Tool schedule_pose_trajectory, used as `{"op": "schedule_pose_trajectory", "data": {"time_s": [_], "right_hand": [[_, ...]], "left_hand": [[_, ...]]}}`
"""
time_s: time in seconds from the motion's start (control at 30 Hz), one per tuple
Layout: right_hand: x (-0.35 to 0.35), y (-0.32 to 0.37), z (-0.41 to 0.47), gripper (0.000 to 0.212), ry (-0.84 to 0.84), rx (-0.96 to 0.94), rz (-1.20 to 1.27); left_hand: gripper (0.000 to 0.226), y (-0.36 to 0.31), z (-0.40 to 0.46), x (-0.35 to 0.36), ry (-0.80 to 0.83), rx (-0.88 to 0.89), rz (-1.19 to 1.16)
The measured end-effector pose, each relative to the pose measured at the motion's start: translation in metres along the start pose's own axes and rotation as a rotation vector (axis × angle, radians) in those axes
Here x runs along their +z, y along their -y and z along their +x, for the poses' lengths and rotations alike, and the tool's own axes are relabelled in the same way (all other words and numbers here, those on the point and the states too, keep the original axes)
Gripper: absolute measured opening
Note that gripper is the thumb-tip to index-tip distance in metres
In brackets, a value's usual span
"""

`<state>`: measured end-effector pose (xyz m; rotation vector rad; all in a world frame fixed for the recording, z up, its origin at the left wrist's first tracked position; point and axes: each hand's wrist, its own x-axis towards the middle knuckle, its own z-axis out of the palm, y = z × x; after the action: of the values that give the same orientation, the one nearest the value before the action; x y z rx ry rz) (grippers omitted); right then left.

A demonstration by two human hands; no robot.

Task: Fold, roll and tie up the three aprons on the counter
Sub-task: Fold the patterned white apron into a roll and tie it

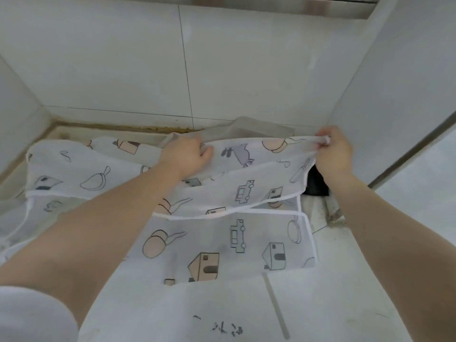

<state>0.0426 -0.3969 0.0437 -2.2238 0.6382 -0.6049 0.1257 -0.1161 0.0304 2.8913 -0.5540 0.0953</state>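
- While a person is stretching a printed apron (246, 183) across the bench (222, 304), both hands are lifting its far edge near the tiled wall (123, 70).
- Left hand (190, 156) is pinching that edge, fingers curled over the cloth; right hand (333, 151) is gripping the corner with its white tie (313, 139), fist closed round it.
- Lying under the raised apron is more printed cloth of the same pattern, reaching toward the viewer and away to the apron's left.
- Risk, as a judgement: the thin fabric is sagging between the two hands, so a fold could be landing crooked, and loose ties could be getting trapped inside.
- Count: two hands; layers overlap, so whether all three aprons are showing cannot be told. A dark object (317, 183) is sitting just right of the apron.
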Motion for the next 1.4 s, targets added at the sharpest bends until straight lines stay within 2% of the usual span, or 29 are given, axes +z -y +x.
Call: {"op": "schedule_pose_trajectory", "data": {"time_s": [0.07, 0.13, 0.2, 0.27, 0.3, 0.43, 0.5, 0.57, 0.63, 0.73, 0.8, 0.9, 0.97, 1.1, 1.17, 1.2, 1.27, 1.3, 1.4], "right_hand": [[0.005, -0.006, 0.006, 0.035, -0.042, 0.113, -0.074], [0.014, -0.010, 0.011, 0.037, 0.052, 0.197, -0.207], [0.024, -0.005, 0.006, 0.048, 0.147, 0.214, -0.385], [0.040, 0.009, -0.008, 0.058, 0.216, 0.049, -0.450], [0.051, 0.019, -0.015, 0.057, 0.272, -0.069, -0.434], [0.101, 0.055, -0.045, 0.041, 0.711, -0.469, -0.452], [0.121, 0.070, -0.059, 0.053, 0.859, -0.600, -0.620], [0.139, 0.082, -0.071, 0.073, 0.923, -0.625, -0.755], [0.154, 0.088, -0.080, 0.089, 0.933, -0.582, -0.806], [0.173, 0.092, -0.087, 0.103, 0.936, -0.471, -0.879], [0.181, 0.094, -0.089, 0.105, 0.919, -0.432, -0.929], [0.185, 0.092, -0.089, 0.101, 0.863, -0.405, -0.969], [0.187, 0.090, -0.089, 0.095, 0.848, -0.357, -0.964], [0.192, 0.105, -0.088, 0.069, 0.845, -0.306, -0.929], [0.193, 0.123, -0.089, 0.052, 0.836, -0.258, -0.736], [0.191, 0.130, -0.089, 0.049, 0.850, -0.196, -0.552], [0.187, 0.142, -0.087, 0.056, 0.895, -0.056, -0.162], [0.185, 0.145, -0.085, 0.061, 0.909, -0.070, -0.108], [0.190, 0.137, -0.080, 0.082, 0.884, -0.342, -0.512]], "left_hand": [[0.033, 0.000, -0.003, 0.000, -0.049, 0.022, -0.007], [0.039, 0.010, -0.007, 0.006, 0.007, 0.001, 0.013], [0.046, 0.028, -0.013, 0.012, 0.083, -0.050, 0.053], [0.047, 0.048, -0.022, 0.018, 0.093, -0.100, 0.065], [0.047, 0.058, -0.026, 0.020, 0.112, -0.131, 0.070], [0.047, 0.095, -0.039, 0.020, 0.149, -0.287, 0.114], [0.048, 0.117, -0.045, 0.015, 0.108, -0.414, 0.109], [0.052, 0.142, -0.050, 0.010, 0.053, -0.568, 0.073], [0.063, 0.160, -0.053, 0.001, -0.010, -0.767, -0.074], [0.077, 0.189, -0.050, -0.009, -0.093, -1.121, -0.437], [0.075, 0.211, -0.047, -0.008, -0.120, -1.170, -0.655], [0.052, 0.235, -0.044, -0.006, -0.019, -1.118, -1.143], [0.037, 0.242, -0.043, -0.012, 0.049, -1.095, -1.377], [0.025, 0.224, -0.037, -0.034, 0.175, -0.771, -1.764], [0.023, 0.213, -0.031, -0.047, 0.161, -0.628, -1.878], [0.023, 0.209, -0.027, -0.049, 0.132, -0.567, -1.928], [0.021, 0.204, -0.018, -0.054, 0.076, -0.449, -2.025], [0.020, 0.205, -0.014, -0.056, 0.047, -0.404, -2.053], [0.025, 0.210, -0.005, -0.056, 0.014, -0.339, -2.080]]}}
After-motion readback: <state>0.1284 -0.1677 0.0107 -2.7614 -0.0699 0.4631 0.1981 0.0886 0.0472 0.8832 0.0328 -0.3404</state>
